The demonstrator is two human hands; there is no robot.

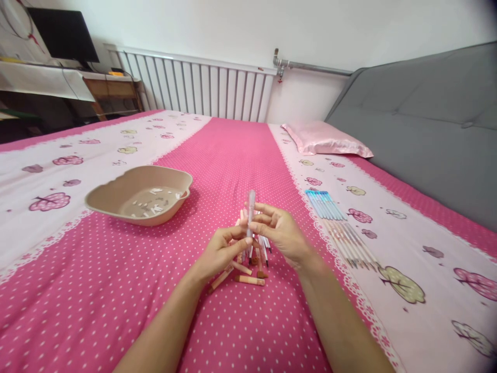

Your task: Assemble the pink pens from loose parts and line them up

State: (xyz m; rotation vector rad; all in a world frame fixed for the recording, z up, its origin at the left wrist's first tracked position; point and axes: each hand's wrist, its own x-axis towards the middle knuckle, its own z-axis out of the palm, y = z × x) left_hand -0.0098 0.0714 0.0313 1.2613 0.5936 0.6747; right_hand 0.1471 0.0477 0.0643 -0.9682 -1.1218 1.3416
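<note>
A pale, translucent pen (251,202) is upright between my hands over the bed. My left hand (223,253) pinches its lower end between thumb and fingers. Higher on the barrel, my right hand (282,231) has its thumb and fingers closed around it. Beneath them lies a loose pile of pen parts (264,248), including dark-tipped white sticks, partly hidden by the hands. Several peach and brown pen pieces (250,280) lie just in front of the pile.
To the left, a beige basin (145,220) holds small white and grey bits. Blue pens (326,205) and beige pens (351,244) lie in rows at right. Beyond are a pink pillow (326,139), grey headboard (419,114), white radiator (194,85) and monitor (64,36).
</note>
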